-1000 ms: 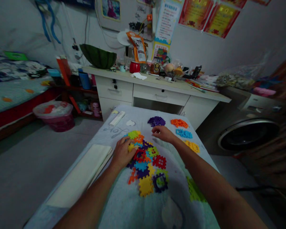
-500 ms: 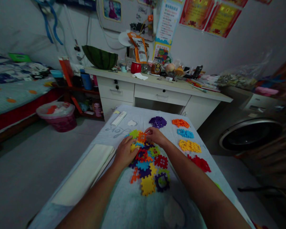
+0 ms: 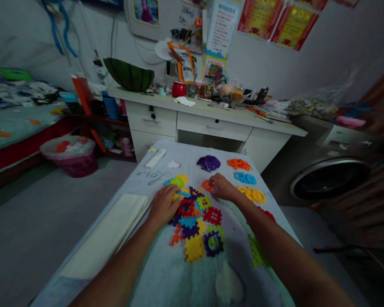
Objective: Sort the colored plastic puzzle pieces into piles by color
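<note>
My right hand (image 3: 223, 186) pinches an orange puzzle piece (image 3: 207, 185) just above the cloth, right of the mixed pile. On the left edge of that pile lies my left hand (image 3: 164, 205), thumb apart from the fingers, touching pieces beneath it. The pile holds notched plastic pieces, among them a yellow square (image 3: 194, 249), a dark purple frame (image 3: 213, 243), a red window piece (image 3: 213, 216) and a light green one (image 3: 205, 202). My left hand partly covers some pieces.
Sorted heaps line the far and right sides: purple (image 3: 208, 163), orange (image 3: 239, 164), blue (image 3: 245, 178), yellow (image 3: 252, 194), red (image 3: 267, 214) and green (image 3: 257, 251), the last two partly behind my right arm. A folded white cloth (image 3: 105, 234) and a white box (image 3: 155, 159) lie left.
My right hand has moved right, away from the pile, carrying the orange piece. My left hand stays on the pile. The view has shifted slightly, and the green heap shows more.
</note>
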Action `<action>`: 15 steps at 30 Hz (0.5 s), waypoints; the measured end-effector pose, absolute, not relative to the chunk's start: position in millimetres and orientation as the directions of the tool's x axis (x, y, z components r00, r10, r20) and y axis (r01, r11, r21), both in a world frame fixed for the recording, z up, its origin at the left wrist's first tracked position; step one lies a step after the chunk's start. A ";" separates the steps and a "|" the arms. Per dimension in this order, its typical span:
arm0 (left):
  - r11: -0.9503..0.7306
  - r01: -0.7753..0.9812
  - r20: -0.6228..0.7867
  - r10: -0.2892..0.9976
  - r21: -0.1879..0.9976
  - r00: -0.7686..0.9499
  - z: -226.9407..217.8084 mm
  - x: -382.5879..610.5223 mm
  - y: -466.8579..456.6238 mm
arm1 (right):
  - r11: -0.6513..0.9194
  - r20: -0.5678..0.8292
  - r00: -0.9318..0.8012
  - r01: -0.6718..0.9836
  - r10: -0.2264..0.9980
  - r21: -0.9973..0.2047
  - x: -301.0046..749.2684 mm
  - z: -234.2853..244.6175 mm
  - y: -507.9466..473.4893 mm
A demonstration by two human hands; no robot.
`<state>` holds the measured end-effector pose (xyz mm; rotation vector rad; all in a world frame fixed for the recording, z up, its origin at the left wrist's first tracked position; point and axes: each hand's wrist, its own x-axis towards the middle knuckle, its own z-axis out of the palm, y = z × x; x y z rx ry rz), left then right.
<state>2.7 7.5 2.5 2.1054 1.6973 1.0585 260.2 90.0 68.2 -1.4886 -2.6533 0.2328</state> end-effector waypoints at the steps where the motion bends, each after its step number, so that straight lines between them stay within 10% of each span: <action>1: -0.302 0.748 0.385 0.920 0.591 0.067 2.8 2.6 7.5 | 0.506 -0.003 -0.515 0.843 0.857 -0.184 262.0 68.7 91.5; 15: -0.285 0.768 0.366 0.928 0.574 0.070 4.1 1.2 7.3 | 0.318 0.071 -0.310 0.918 0.948 -0.235 278.4 50.5 128.4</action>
